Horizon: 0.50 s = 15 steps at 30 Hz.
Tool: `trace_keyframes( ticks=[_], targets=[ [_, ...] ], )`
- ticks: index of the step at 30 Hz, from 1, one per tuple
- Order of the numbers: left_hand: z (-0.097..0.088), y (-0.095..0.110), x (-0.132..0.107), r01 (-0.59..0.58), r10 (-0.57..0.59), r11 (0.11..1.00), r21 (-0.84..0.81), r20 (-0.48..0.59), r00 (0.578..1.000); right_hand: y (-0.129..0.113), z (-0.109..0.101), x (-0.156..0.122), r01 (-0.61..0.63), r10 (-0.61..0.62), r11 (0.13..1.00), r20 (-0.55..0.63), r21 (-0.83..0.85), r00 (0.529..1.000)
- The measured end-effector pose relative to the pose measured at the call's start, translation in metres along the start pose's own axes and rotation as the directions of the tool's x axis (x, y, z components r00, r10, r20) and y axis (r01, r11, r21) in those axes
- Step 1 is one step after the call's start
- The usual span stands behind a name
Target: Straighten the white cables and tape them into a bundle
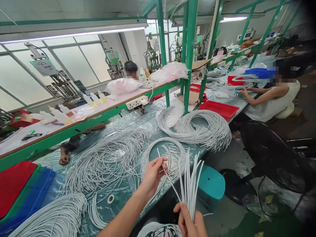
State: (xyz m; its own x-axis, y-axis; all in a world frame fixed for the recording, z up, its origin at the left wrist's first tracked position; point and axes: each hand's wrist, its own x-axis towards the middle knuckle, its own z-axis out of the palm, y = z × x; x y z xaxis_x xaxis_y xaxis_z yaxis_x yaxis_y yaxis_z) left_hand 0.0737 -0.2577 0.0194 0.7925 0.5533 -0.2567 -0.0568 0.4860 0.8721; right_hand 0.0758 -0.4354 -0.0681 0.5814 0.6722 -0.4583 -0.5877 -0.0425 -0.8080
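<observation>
My right hand [189, 220] is closed round a bundle of white cables [189, 184], whose loose ends fan upward. Up and to the left, my left hand [155, 174] pinches one thin white cable [170, 181] that slants down toward the bundle. Just behind my left hand lies a coil of white cables [148, 153] on the table. Farther left spreads a large loose heap of the same cables [108, 158]. Whether the pinched cable joins the bundle is hidden by my right fingers.
A roll of tape [112, 199] and another cable stack [54, 214] lie at left, near coloured bins [27, 187]. Bigger coils [204, 128] and a red tray [219, 109] sit beyond. A teal stool [211, 181] stands right. Co-workers sit across and at far right.
</observation>
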Motion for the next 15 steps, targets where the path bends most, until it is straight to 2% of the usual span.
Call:
trace_keyframes(
  ticks=[2,4,8,10,15],
  targets=[
    [0.002,0.003,-0.004,-0.057,0.058,0.998,0.037,-0.019,0.998,-0.010,-0.005,0.004,0.031,-0.031,0.998,0.002,0.049,1.000],
    [0.003,0.006,-0.008,-0.070,0.069,0.993,0.091,0.012,0.998,-0.021,-0.008,0.006,0.085,-0.082,0.994,-0.042,0.076,0.996],
    [0.007,0.004,-0.010,-0.015,-0.014,0.981,0.192,0.148,0.989,-0.040,-0.003,0.000,0.162,-0.153,0.985,-0.121,0.066,0.981],
    [0.010,-0.004,-0.007,-0.001,-0.039,0.974,0.226,0.174,0.984,-0.044,0.003,-0.004,0.161,-0.153,0.985,-0.121,0.055,0.981],
    [0.018,-0.023,0.008,-0.052,0.025,0.957,0.286,0.097,0.995,-0.037,0.013,-0.008,0.090,-0.089,0.995,-0.008,0.050,0.996]
  ],
)
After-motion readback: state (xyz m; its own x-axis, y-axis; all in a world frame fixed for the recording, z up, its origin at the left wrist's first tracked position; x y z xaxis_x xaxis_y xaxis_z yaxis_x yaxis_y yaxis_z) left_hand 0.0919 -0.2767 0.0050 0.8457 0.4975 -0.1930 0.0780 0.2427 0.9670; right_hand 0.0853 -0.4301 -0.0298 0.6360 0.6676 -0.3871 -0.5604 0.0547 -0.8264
